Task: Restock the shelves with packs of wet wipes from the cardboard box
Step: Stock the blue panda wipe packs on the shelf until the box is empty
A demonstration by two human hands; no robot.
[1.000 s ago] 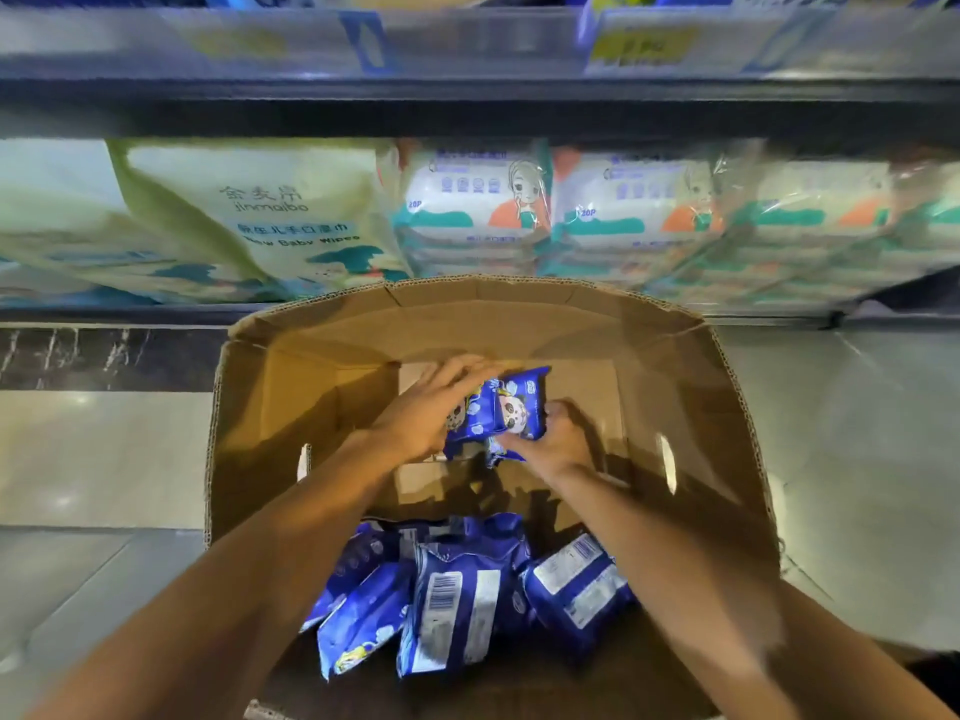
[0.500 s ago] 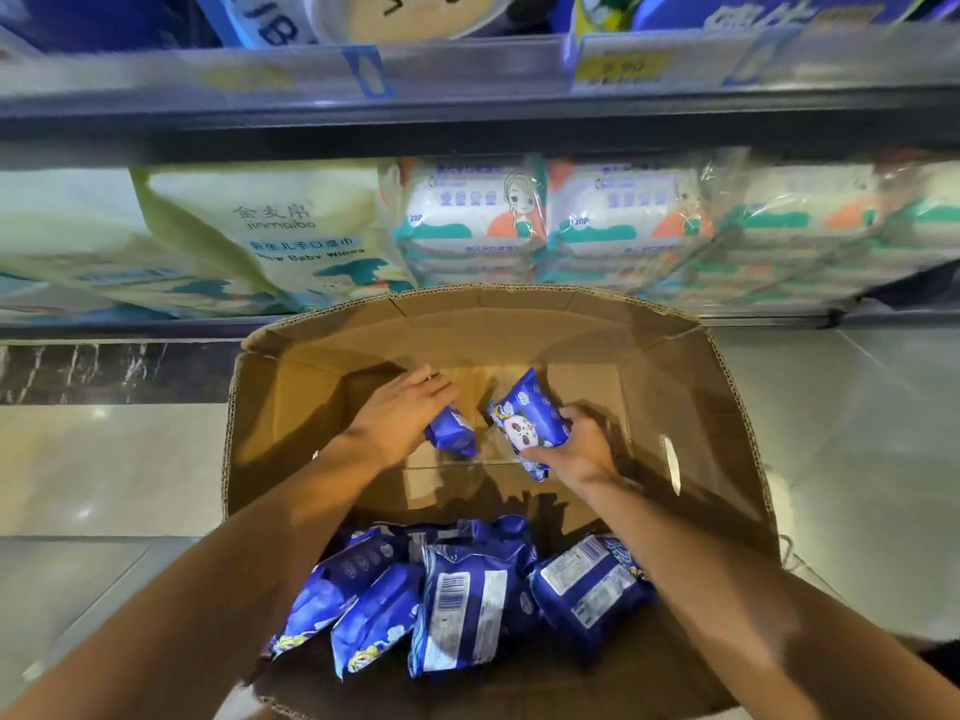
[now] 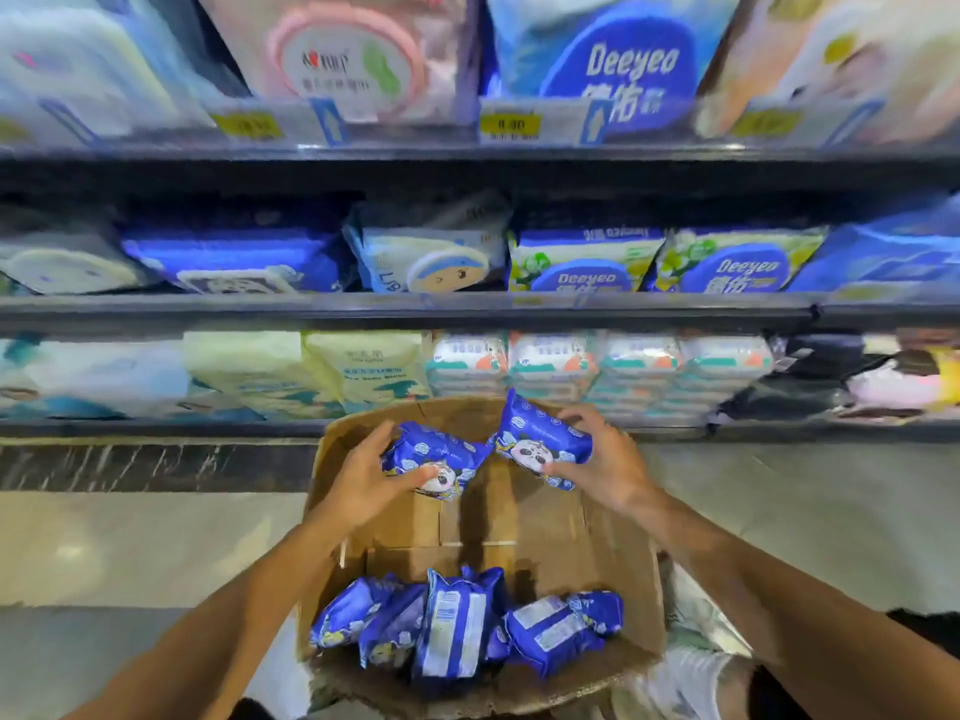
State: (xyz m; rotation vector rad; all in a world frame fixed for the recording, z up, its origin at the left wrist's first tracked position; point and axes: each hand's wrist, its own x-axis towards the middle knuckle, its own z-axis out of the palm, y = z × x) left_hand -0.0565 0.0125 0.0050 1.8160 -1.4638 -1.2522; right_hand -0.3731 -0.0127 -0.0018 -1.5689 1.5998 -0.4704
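An open cardboard box (image 3: 623, 553) stands on the floor in front of the shelves. Several blue wet wipe packs (image 3: 457, 626) lie at its near end. My left hand (image 3: 363, 485) grips one blue panda-printed pack (image 3: 434, 459) above the box's far end. My right hand (image 3: 602, 459) grips a second blue pack (image 3: 540, 444), tilted, just to the right of the first. Both packs are held level with the box's far rim, below the lowest shelf (image 3: 156, 426).
Three shelf levels rise ahead, filled with wipe packs: pale green and white ones (image 3: 363, 366) on the lowest, blue Deeyeo packs (image 3: 587, 262) in the middle, larger packs on top. Yellow price tags (image 3: 511, 124) line the shelf edges. Glossy tiled floor (image 3: 130, 553) lies on both sides.
Both hands have lifted their packs up from inside the box to its far rim. The view has tilted upward, bringing two higher shelves into sight.
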